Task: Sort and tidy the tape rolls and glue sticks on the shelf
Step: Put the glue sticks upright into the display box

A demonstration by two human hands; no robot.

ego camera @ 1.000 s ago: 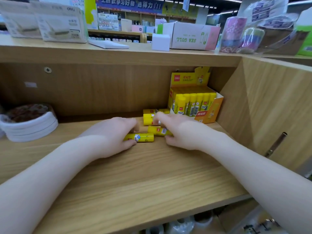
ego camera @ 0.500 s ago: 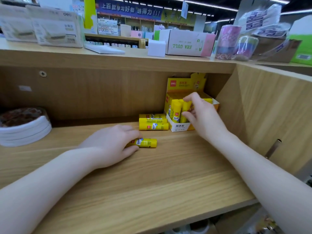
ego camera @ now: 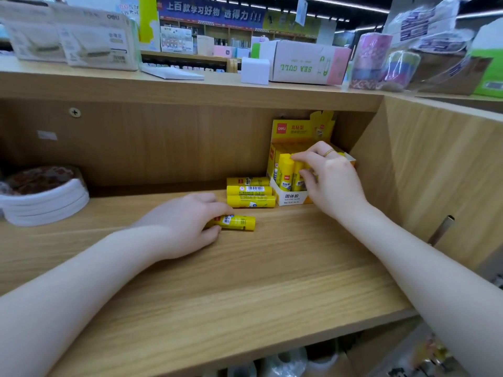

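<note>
A yellow glue stick (ego camera: 239, 222) lies on the wooden shelf (ego camera: 245, 281), and my left hand (ego camera: 185, 225) grips its left end. Three more yellow glue sticks (ego camera: 250, 197) lie side by side just behind it. At the back right stands a yellow display box (ego camera: 292, 164) with upright glue sticks. My right hand (ego camera: 329, 178) reaches into the box, its fingers curled round an upright glue stick (ego camera: 298, 172). White tape rolls (ego camera: 46, 202) are stacked at the far left of the shelf.
A wooden side panel (ego camera: 435, 172) closes the shelf on the right. The top board (ego camera: 190, 85) carries white boxes (ego camera: 81, 36), a Sea Gull carton (ego camera: 307, 62) and wrapped coloured tape rolls (ego camera: 381, 63). Bagged goods (ego camera: 285, 363) sit below the shelf.
My right hand left the loose glue sticks, carried one up to the display box and now sets it among the upright ones. My left hand stays on its lying stick.
</note>
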